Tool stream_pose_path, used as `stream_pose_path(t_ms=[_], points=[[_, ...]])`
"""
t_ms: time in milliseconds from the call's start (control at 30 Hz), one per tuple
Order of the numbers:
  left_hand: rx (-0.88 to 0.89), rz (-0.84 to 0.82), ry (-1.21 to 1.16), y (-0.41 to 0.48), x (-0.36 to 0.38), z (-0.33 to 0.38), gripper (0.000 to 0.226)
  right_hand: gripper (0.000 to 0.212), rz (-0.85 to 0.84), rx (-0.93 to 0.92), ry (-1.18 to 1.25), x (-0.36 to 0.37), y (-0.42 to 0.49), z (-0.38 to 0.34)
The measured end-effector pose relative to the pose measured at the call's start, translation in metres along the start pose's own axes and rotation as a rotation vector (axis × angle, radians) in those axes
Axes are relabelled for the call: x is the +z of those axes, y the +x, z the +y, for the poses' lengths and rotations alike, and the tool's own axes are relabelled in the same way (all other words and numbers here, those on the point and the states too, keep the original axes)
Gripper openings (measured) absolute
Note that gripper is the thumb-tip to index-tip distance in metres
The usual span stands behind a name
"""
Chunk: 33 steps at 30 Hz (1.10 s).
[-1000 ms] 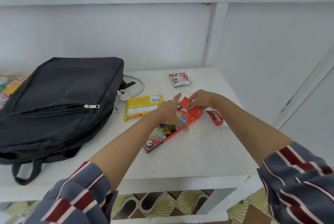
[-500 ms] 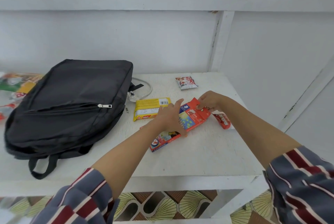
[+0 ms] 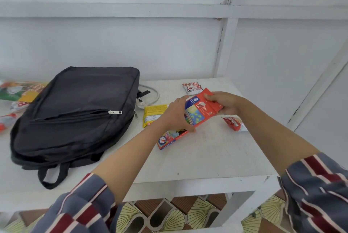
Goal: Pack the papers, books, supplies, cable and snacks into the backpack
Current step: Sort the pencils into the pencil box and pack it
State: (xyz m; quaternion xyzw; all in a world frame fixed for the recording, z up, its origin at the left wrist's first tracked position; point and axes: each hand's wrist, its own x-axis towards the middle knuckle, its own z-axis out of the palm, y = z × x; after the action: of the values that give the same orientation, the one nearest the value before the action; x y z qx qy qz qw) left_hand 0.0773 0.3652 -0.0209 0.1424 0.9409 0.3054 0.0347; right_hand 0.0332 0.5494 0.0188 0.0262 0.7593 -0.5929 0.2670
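I grip the red pencil box (image 3: 204,113) with both hands: my left hand (image 3: 174,117) curls round its nearer end and my right hand (image 3: 225,103) pinches the far end, thumb on the printed face. The box is tilted, its far end raised off the white table (image 3: 207,159). Under its lower end, a second pencil box (image 3: 170,138) lies flat on the table. The black backpack (image 3: 75,112) lies flat to my left, its front zip drawn closed. Between the backpack and my left hand sits a yellow packet (image 3: 153,115), with the white cable (image 3: 153,92) looped behind it. One small snack packet (image 3: 192,87) rests near the wall, and a red snack packet (image 3: 235,124) lies just beside my right wrist. More packets (image 3: 20,91) are heaped beyond the backpack at the far left.
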Motion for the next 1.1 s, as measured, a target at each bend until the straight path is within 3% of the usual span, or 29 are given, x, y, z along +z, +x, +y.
stream_pose_path(t_ms=[533, 800, 933, 1100], points=[[0.082, 0.031, -0.069, -0.010, -0.004, -0.012, 0.114, 0.034, 0.063, 0.043, 0.274, 0.022, -0.013, 0.008], [0.096, 0.013, -0.058, -0.008, -0.008, -0.009, 0.109, 0.019, 0.065, 0.018, 0.237, 0.021, -0.015, 0.007], [0.120, -0.032, 0.016, -0.007, -0.012, -0.007, 0.105, 0.015, 0.003, -0.037, 0.083, 0.020, -0.015, 0.012], [0.104, -0.128, 0.015, -0.011, -0.014, -0.010, 0.110, 0.035, 0.008, -0.075, 0.085, 0.021, -0.012, 0.017]])
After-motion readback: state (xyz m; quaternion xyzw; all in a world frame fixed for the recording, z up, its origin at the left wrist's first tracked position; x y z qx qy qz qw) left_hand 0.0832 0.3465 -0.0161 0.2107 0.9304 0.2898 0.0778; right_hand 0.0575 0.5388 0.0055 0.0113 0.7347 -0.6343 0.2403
